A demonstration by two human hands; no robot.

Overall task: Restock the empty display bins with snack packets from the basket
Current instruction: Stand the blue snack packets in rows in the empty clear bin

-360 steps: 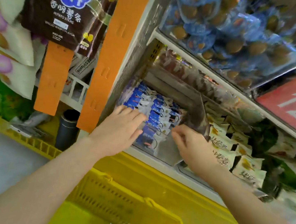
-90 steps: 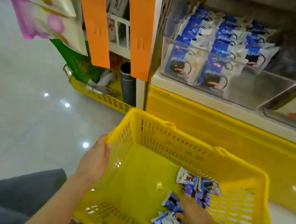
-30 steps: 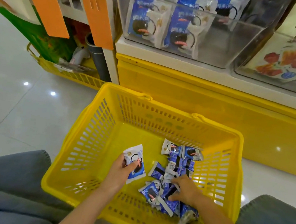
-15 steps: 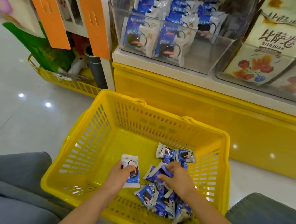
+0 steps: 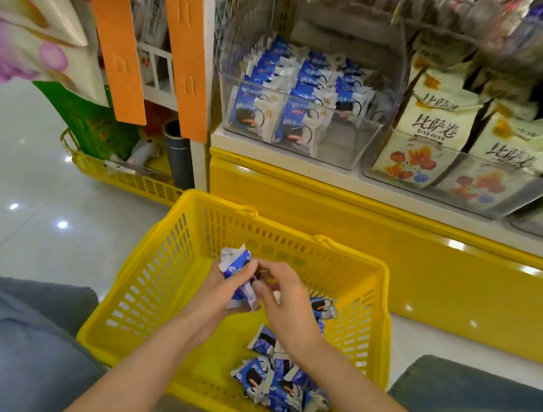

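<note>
A yellow plastic basket (image 5: 165, 271) stands on the floor between my knees. Several blue-and-white snack packets (image 5: 277, 384) lie in its near right corner. Above the basket my left hand (image 5: 213, 296) grips a small bunch of the same packets (image 5: 237, 272). My right hand (image 5: 285, 302) is right beside it, fingertips pinching the top of that bunch. On the shelf above, a clear display bin (image 5: 340, 145) holds rows of matching packets (image 5: 300, 81) on its left and middle, with bare space at its front right.
A neighbouring clear bin (image 5: 491, 200) to the right holds cream snack bags. The yellow shelf base (image 5: 427, 271) runs behind the basket. Orange strips (image 5: 188, 42) hang at the left. A second yellow basket (image 5: 128, 180) with odds and ends sits on the floor at the left.
Both hands have lifted from the basket's bottom and come together above it. The right hand has left the pile and now pinches the packets in the left hand. The camera tilted up.
</note>
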